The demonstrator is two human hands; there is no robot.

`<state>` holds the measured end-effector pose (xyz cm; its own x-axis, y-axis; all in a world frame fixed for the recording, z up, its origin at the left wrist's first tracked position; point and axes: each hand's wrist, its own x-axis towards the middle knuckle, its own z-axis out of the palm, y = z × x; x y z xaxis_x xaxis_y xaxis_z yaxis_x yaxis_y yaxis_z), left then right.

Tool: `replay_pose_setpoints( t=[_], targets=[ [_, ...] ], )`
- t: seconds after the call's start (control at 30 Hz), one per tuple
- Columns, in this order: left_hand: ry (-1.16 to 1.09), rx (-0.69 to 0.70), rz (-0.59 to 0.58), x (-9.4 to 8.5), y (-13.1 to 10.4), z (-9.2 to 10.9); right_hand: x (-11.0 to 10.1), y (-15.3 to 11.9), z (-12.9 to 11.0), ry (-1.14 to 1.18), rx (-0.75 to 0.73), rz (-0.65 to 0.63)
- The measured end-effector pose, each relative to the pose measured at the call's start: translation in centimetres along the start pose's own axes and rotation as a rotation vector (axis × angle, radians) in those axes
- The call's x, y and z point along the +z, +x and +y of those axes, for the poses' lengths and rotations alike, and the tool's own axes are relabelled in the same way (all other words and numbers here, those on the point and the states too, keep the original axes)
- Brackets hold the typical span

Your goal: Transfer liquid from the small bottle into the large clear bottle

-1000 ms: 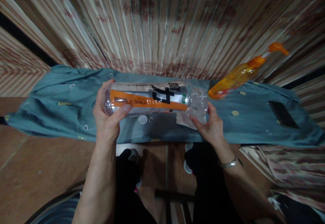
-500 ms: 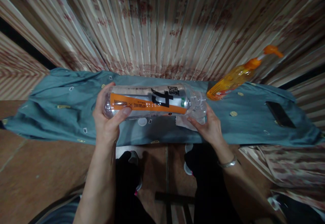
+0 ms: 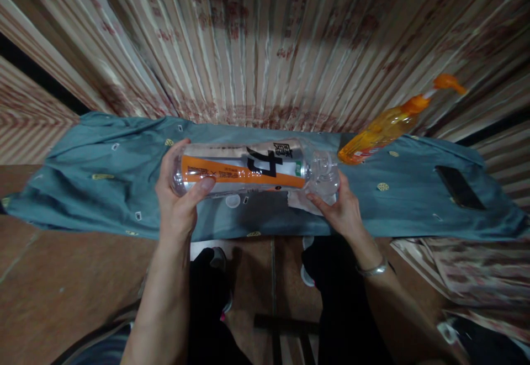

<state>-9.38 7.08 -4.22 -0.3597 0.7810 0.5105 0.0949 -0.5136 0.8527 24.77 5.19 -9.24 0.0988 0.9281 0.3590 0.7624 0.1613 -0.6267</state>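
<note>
A clear plastic bottle (image 3: 244, 180) with an orange and silver label lies sideways above the cloth, neck to the right. My left hand (image 3: 178, 202) wraps round its base, thumb across the label. At the neck, my right hand (image 3: 344, 207) has its fingers closed on a clear, cup-like plastic piece (image 3: 327, 180); its exact outline is hard to make out against the bottle. A white tissue (image 3: 306, 201) shows beneath that piece. Under the bottle's lower edge, a small round white disc (image 3: 232, 201) rests on the cloth.
Right of the bottle stands an orange pump bottle (image 3: 379, 133) with yellow liquid. A black phone (image 3: 459, 187) lies farther right on the green cloth (image 3: 103, 199) covering the narrow table. Striped curtain fabric (image 3: 256, 50) hangs behind it. My legs are below the near edge.
Both hands and the bottle keep nearly the same place, with the bottle turned very slightly. The whole view has shifted a little.
</note>
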Motion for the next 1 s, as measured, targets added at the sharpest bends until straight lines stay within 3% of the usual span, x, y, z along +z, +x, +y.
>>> replay_pose_setpoints(
  t=[0.4,0.83,1.0],
  targets=[
    [-0.035,0.002,0.022,0.5,0.4,0.3,-0.1,0.1,0.2,-0.038,-0.102,-0.003],
    [0.076,-0.038,0.004,0.5,0.1,0.9,0.3,-0.1,0.1,-0.017,-0.043,0.017],
    [0.022,-0.065,0.001,0.5,0.0,0.7,0.5,-0.1,0.0,-0.039,-0.031,0.051]
  ],
)
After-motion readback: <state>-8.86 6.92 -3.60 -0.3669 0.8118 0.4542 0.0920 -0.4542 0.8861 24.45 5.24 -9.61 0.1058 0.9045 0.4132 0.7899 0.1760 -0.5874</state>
